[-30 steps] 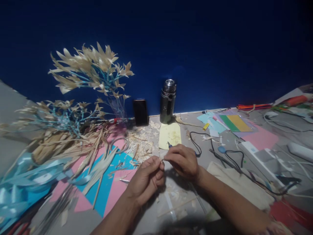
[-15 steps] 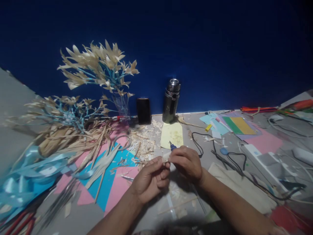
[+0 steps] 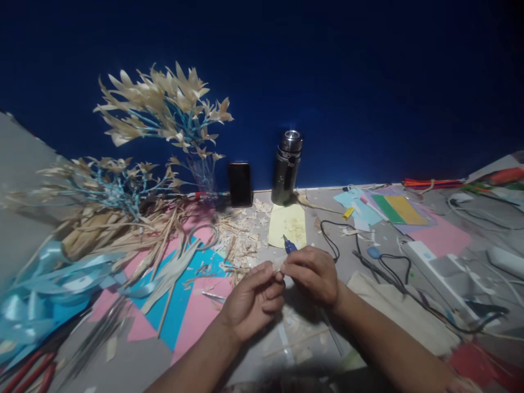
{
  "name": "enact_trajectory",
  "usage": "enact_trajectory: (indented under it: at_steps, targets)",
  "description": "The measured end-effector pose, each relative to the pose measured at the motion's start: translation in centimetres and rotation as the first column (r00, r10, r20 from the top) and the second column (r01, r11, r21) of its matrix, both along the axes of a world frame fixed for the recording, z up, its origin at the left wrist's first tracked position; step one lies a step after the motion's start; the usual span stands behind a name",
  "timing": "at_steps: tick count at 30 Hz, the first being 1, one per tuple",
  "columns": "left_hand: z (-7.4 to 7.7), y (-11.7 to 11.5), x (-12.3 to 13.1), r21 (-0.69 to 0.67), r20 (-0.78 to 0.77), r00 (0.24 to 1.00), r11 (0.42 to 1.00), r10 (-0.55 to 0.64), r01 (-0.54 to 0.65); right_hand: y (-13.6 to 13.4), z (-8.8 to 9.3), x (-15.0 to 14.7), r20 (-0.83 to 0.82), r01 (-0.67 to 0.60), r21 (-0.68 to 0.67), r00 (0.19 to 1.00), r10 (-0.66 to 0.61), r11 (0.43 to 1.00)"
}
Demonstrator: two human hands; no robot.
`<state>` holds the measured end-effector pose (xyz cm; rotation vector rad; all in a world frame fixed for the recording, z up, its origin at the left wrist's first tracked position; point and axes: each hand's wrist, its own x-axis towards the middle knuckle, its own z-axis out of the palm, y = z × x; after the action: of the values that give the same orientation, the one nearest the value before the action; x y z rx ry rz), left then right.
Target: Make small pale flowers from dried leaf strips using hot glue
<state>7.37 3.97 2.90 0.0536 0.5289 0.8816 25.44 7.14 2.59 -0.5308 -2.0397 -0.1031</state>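
Note:
My left hand point(image 3: 257, 295) and my right hand point(image 3: 313, 273) meet near the middle of the table. Thumb and fingertips of both are pinched on a small pale piece point(image 3: 279, 265), thin like a strip of dried husk and mostly covered by the fingers. Just beyond my right hand points a blue tool with a metal tip point(image 3: 289, 245), much like a glue gun's nozzle. Its rear is hidden by that hand. Under the tip lies a stained yellow sheet point(image 3: 282, 221).
A dark flask point(image 3: 284, 174) and a phone point(image 3: 240, 184) stand by the blue wall. Pale flowers on blue stems point(image 3: 164, 106), husks point(image 3: 98, 232) and blue ribbon point(image 3: 61, 284) fill the left. A power strip point(image 3: 438, 278) and black cord point(image 3: 327, 234) lie right.
The pale piece has turned between my fingertips and shows less of its surface now. My fingertips have closed in slightly; both hands stay in nearly the same place.

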Motion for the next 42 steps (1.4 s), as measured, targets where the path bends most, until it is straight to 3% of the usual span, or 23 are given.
enact_trajectory:
  at_steps: [3,6,8,10,12,15,22,30,36,39,42]
  targets:
    - [0.4,-0.1,0.2,0.074,-0.056,0.997,0.996,0.056,-0.052,-0.2,0.1,-0.4,-0.064,-0.014,-0.038,0.998,0.011,0.999]
    - [0.7,0.0,0.2,0.210,-0.162,0.973,0.969,0.162,-0.127,-0.5,0.3,-1.2,-0.242,-0.008,-0.244,0.969,-0.053,0.970]
    - [0.7,0.1,0.2,0.301,-0.234,0.943,0.940,0.236,-0.161,-0.8,0.3,-1.7,-0.334,-0.064,-0.494,0.935,-0.122,0.867]
    - [0.5,0.1,0.1,0.379,-0.299,0.909,0.910,0.292,-0.168,-1.0,0.2,-2.1,-0.384,-0.180,-0.694,0.912,-0.147,0.697]
    - [0.2,0.2,0.0,0.442,-0.364,0.869,0.883,0.335,-0.156,-1.0,0.0,-2.3,-0.434,-0.295,-0.779,0.891,-0.135,0.554]
    - [-0.3,0.2,-0.1,0.490,-0.439,0.817,0.862,0.375,-0.132,-1.0,0.0,-2.5,-0.500,-0.392,-0.805,0.853,-0.152,0.446]
    - [-0.5,0.2,0.7,0.486,-0.449,0.796,0.859,0.407,-0.164,-0.8,0.7,-2.8,-0.554,-0.456,-0.811,0.800,-0.231,0.367]
    - [-0.5,0.4,1.4,0.338,-0.354,0.845,0.897,0.401,-0.284,-0.9,-0.2,-3.7,-0.604,-0.532,-0.797,0.682,-0.413,0.287]
    - [-0.6,0.6,1.4,0.329,-0.334,0.844,0.891,0.419,-0.312,-1.1,-0.4,-4.2,-0.620,-0.613,-0.772,0.671,-0.406,0.166]
    - [-0.6,0.7,1.4,0.336,-0.347,0.835,0.888,0.427,-0.315,-1.1,-0.4,-4.2,-0.611,-0.609,-0.779,0.686,-0.396,0.148]
    - [-0.7,0.6,1.3,0.358,-0.366,0.821,0.881,0.437,-0.309,-1.0,-0.1,-4.1,-0.600,-0.581,-0.795,0.709,-0.372,0.174]
